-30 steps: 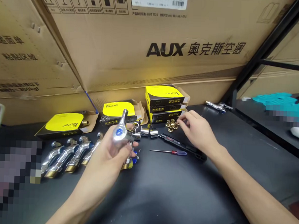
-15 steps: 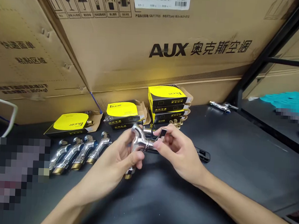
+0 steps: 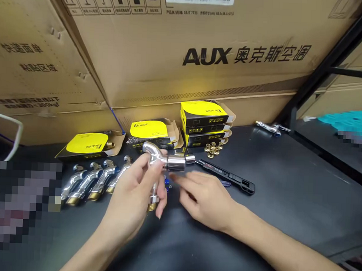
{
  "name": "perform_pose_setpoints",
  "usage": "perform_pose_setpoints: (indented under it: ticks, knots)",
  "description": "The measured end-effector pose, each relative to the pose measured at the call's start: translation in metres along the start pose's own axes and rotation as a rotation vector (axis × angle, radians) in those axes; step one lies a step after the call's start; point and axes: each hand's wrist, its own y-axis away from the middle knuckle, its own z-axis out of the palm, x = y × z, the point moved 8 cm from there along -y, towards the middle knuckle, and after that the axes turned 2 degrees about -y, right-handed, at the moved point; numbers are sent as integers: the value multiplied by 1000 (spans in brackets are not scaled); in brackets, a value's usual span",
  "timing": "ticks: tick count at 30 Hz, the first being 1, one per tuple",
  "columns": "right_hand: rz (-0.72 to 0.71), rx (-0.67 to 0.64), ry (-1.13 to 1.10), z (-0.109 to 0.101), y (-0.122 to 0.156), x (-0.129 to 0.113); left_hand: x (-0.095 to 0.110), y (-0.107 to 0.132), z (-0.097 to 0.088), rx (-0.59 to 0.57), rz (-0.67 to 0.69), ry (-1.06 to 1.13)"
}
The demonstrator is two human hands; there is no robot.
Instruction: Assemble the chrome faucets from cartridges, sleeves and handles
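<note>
My left hand (image 3: 137, 185) is closed around a chrome faucet (image 3: 175, 163), whose brass threaded end (image 3: 152, 207) points down below the fingers. Its smooth cylinder faces right, toward my right hand (image 3: 206, 200). That hand hovers low over the table with fingers stretched forward and blurred at the tips; nothing shows in it. Close to its fingertips is a small blue piece (image 3: 167, 183), partly hidden behind my left hand. A short chrome cylinder (image 3: 190, 159) shows behind the faucet; whether it is joined to it I cannot tell. Beyond lies a black utility knife (image 3: 227, 175).
Several chrome faucets (image 3: 103, 182) lie in a row at left. Yellow-and-black boxes (image 3: 204, 122) stand along the back, with several brass fittings (image 3: 210, 153) before the stack. Another faucet (image 3: 269, 128) lies far right near a black metal frame (image 3: 316, 69). Large cartons (image 3: 201, 84) form the back.
My right hand has come away from the faucet and dropped lower; the shiny framed piece it held is out of sight. My left hand has moved slightly left with the faucet.
</note>
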Motion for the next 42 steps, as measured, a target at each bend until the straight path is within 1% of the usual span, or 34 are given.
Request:
perform_pose_setpoints:
  ticks: [2,4,5,7,9,10,12,14,15,16,17,18,20,21,23,25,27,29,30,31,32,33,34,36,38,40,42]
  knots:
    - [229,-40,-243,-2,-3,21,1,4,6,-54,30,-85]
    - [455,-50,-606,-4,-2,39,1,7,10,-76,57,-168]
    - [530,-37,-784,-5,-1,43,0,7,11,-63,65,-198]
    - [580,40,-1057,-12,0,47,0,7,8,-9,69,-243]
    - [536,90,-1163,-19,-1,44,0,5,5,44,60,-270]
    - [504,76,-1167,-20,-1,40,0,5,3,63,54,-270]
    - [487,-49,-1121,-11,1,31,1,4,0,84,46,-241]
    - [532,-199,-1021,3,5,26,2,3,0,87,40,-188]
    - [560,-248,-970,9,7,26,2,3,0,86,39,-164]
    - [580,-270,-946,13,9,27,3,4,0,84,38,-143]
    - [587,-256,-965,14,8,28,3,4,1,76,35,-127]
    - [586,-216,-1022,13,7,29,2,4,2,63,31,-116]
    - [587,-108,-1163,9,3,34,1,6,6,13,25,-106]
    - [587,-61,-1199,6,2,36,0,6,9,-16,22,-109]
    - [558,-2,-1158,1,1,39,-2,8,13,-57,18,-126]
    - [448,65,-994,-8,0,38,-5,7,14,-66,2,-136]
    - [248,182,-732,-22,0,30,-9,6,14,-69,-48,-87]
    - [21,292,-446,-32,5,14,-12,3,10,-57,-121,43]
    - [-66,327,-339,-34,8,7,-11,1,7,-39,-142,121]
    - [-117,348,-272,-35,10,3,-9,0,2,-12,-146,194]
    - [-121,354,-255,-34,11,2,-6,-2,-3,12,-137,250]
    - [-76,352,-288,-34,10,5,-1,-3,-8,30,-115,289]
    - [10,350,-370,-33,8,12,3,-5,-12,34,-91,310]
    - [244,326,-659,-27,6,31,10,-6,-18,30,-56,335]
    - [449,277,-1004,-14,5,43,13,-6,-21,24,-36,346]
    - [551,214,-1273,-4,5,45,12,-6,-20,3,-24,363]
    - [577,161,-1428,1,4,43,11,-6,-16,-44,-10,394]
